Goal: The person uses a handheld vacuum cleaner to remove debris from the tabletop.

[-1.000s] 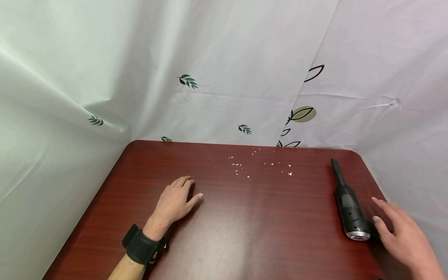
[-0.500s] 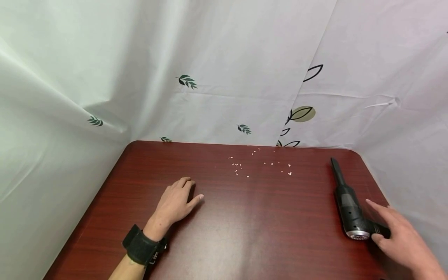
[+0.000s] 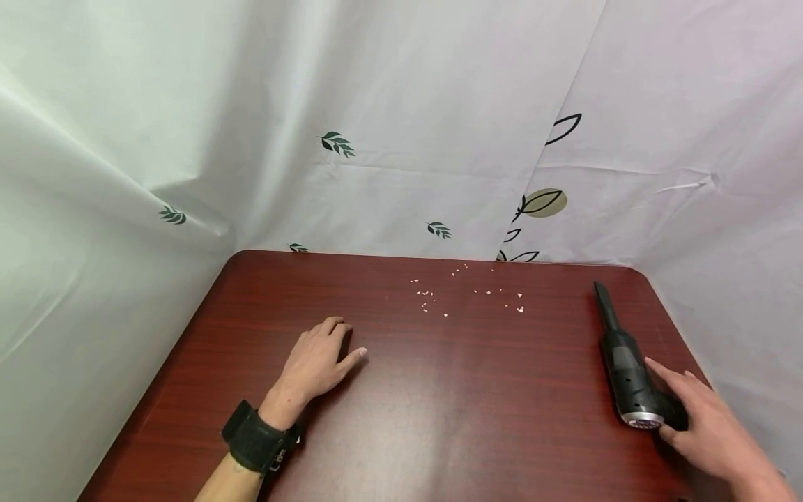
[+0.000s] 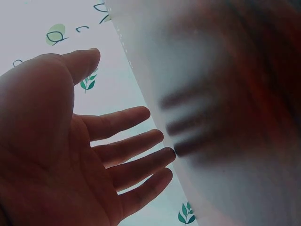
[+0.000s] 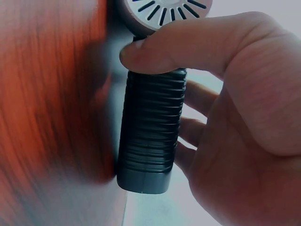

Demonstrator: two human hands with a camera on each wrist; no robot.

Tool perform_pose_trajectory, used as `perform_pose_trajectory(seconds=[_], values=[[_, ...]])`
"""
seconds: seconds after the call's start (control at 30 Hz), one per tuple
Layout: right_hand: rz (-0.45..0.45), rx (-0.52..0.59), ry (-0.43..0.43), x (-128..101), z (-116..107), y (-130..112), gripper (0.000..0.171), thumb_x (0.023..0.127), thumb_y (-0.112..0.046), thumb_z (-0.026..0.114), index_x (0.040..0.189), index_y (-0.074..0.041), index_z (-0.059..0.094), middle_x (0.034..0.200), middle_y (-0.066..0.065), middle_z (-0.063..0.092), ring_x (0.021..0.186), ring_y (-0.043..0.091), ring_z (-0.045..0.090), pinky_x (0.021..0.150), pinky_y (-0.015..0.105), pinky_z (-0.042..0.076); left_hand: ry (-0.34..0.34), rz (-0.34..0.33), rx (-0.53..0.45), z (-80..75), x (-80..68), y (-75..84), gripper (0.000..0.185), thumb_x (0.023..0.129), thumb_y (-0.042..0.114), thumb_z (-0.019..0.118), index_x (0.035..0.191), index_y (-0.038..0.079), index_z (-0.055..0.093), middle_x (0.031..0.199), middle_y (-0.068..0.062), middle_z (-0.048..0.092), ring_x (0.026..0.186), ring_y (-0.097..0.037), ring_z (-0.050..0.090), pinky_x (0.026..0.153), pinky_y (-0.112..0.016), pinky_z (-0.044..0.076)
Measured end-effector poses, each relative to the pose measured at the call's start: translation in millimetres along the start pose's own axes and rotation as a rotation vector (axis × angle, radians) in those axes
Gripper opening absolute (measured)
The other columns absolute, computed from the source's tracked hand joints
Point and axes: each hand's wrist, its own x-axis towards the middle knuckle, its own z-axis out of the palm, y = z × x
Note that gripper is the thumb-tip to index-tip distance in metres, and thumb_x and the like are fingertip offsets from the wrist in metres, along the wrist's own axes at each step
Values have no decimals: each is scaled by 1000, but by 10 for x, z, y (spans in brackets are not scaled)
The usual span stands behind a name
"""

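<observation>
A black handheld vacuum (image 3: 629, 387) with a narrow nozzle and a silver vented end lies on the right side of the table. My right hand (image 3: 712, 422) grips its ribbed handle (image 5: 151, 122), thumb on one side just below the vented end and fingers on the other, as the right wrist view shows. Well to the left, my left hand (image 3: 314, 359) rests on the tabletop with relaxed fingers and holds nothing. Its palm and spread fingers (image 4: 141, 162) show in the left wrist view, beside their reflection in the glossy surface.
Small white crumbs (image 3: 520, 309) lie scattered near the back of the reddish-brown wooden table (image 3: 401, 418). White curtains (image 3: 389, 104) printed with leaves hang close along the table's back and sides. A black band (image 3: 257, 439) wraps the left wrist.
My right hand has moved left onto the vacuum's handle and now grips it; a second ago it was hovering beside it. The left hand and the vacuum have stayed in place.
</observation>
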Motion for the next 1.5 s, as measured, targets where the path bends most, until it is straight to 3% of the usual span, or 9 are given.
perform_pose_trajectory(seconds=[0.13, 0.3, 0.6, 0.83, 1.03, 1.17, 1.27, 1.37, 1.5], values=[[44, -14, -81, 43, -11, -2, 122, 70, 10, 85, 170, -8, 18, 149, 47, 38, 141, 75, 19, 105, 86, 24, -3, 6, -3, 3, 0, 1, 64, 104, 50, 66, 144, 0, 60, 149, -23, 55, 134, -41, 57, 110, -61, 49], [-20, -56, -48, 49, 1, 2, 126, 63, 8, 90, 168, -4, 22, 138, 43, 49, 122, 65, 46, 90, 73, 40, -8, 10, 2, -5, -1, 10, 64, 104, 51, 66, 143, 1, 61, 147, -23, 56, 133, -40, 57, 110, -60, 49], [37, -108, -61, 58, 19, 35, 124, 66, 5, 89, 168, -7, 19, 128, 41, 49, 107, 60, 48, 82, 73, 40, -13, 4, -7, -20, 4, 17, 63, 104, 51, 67, 143, 2, 61, 147, -22, 56, 134, -40, 57, 110, -59, 50], [64, -102, -140, 99, -28, 88, 122, 70, 2, 87, 169, -7, 17, 134, 42, 51, 112, 59, 52, 81, 72, 46, -24, 2, -8, -22, -5, 23, 64, 103, 50, 67, 144, 2, 60, 148, -23, 54, 135, -41, 56, 111, -60, 49], [38, -75, -132, 95, -35, 65, 114, 70, 5, 85, 165, 0, 23, 136, 42, 51, 117, 60, 49, 85, 72, 44, -15, -2, -15, -10, -20, 13, 65, 103, 50, 69, 144, 1, 60, 147, -23, 55, 134, -41, 56, 110, -60, 50], [14, -67, -131, 111, -47, 48, 107, 69, 3, 88, 159, 8, 30, 133, 39, 57, 118, 55, 54, 87, 40, 50, -15, -5, -12, -12, -23, 10, 65, 103, 51, 68, 144, 1, 60, 146, -23, 55, 133, -40, 57, 109, -60, 50], [25, -71, -141, 144, -45, 40, 107, 66, -3, 90, 156, 13, 33, 130, 38, 60, 115, 51, 60, 73, 21, 42, -19, -6, -8, -15, -17, 12, 64, 103, 51, 67, 144, 1, 60, 146, -23, 55, 133, -40, 57, 109, -60, 50], [57, -80, -154, 171, -34, 24, 108, 65, -8, 91, 152, 17, 33, 130, 39, 60, 113, 51, 62, 74, 27, 48, -20, -5, -13, -11, -14, 6, 65, 104, 52, 66, 144, 1, 60, 147, -23, 55, 133, -40, 57, 109, -60, 50], [99, -116, -144, 181, -25, -1, 102, 66, -11, 90, 149, 15, 37, 126, 41, 60, 106, 52, 64, 76, 55, 54, -19, -3, -17, -3, -11, -4, 66, 104, 53, 65, 145, 2, 59, 147, -23, 55, 132, -40, 57, 108, -60, 50]])
